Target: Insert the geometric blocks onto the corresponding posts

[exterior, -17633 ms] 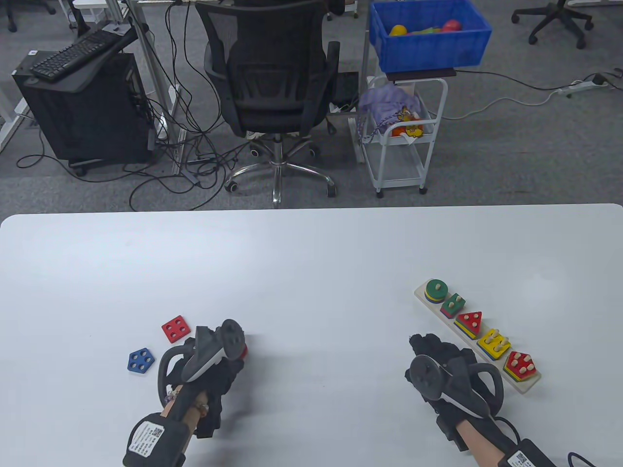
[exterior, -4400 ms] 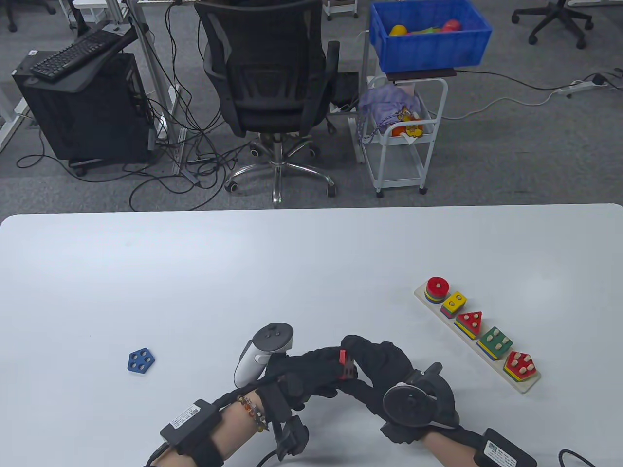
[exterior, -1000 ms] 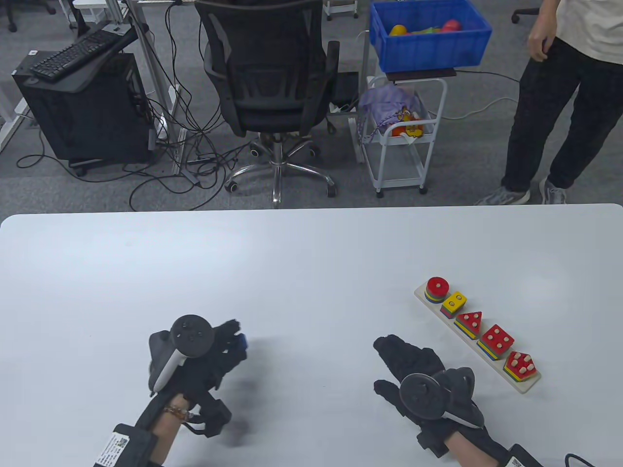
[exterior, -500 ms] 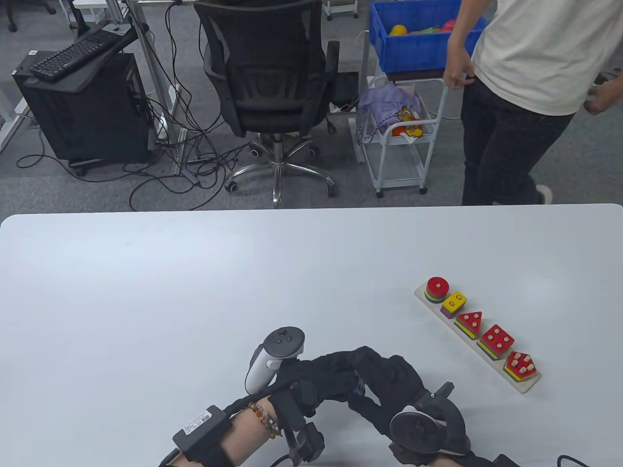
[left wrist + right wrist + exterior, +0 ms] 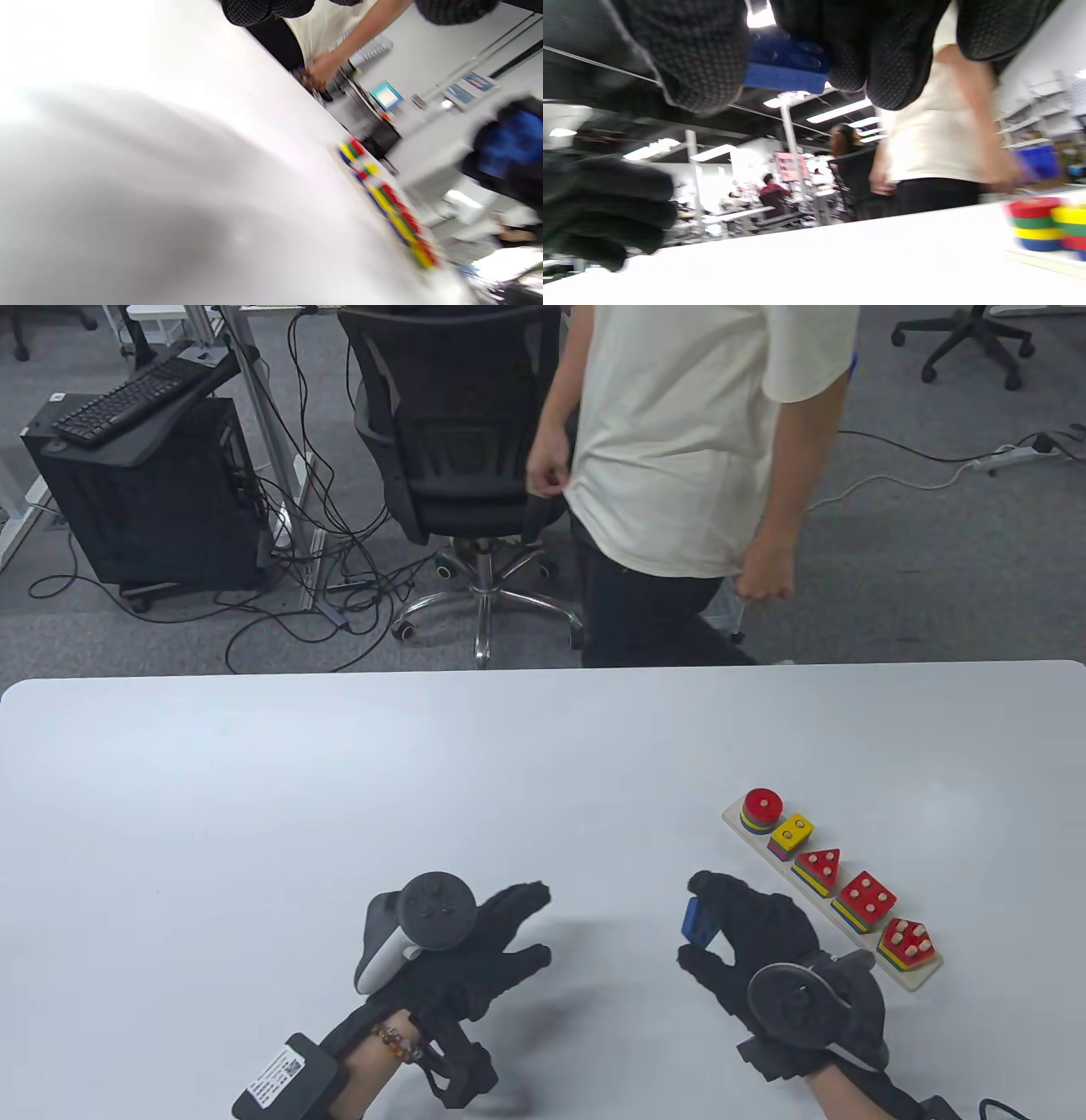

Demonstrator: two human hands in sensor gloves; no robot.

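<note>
Across the white table (image 5: 339, 780), our right hand (image 5: 755, 937) pinches the blue pentagon block (image 5: 697, 922) between thumb and fingers (image 5: 708, 886), probably for the pentagon stack (image 5: 906, 942) just beside; our left hand (image 5: 475, 950) lies spread and empty.

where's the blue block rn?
Table view: the blue block is pinched in the right hand, above the table, left of the peg board.
</note>
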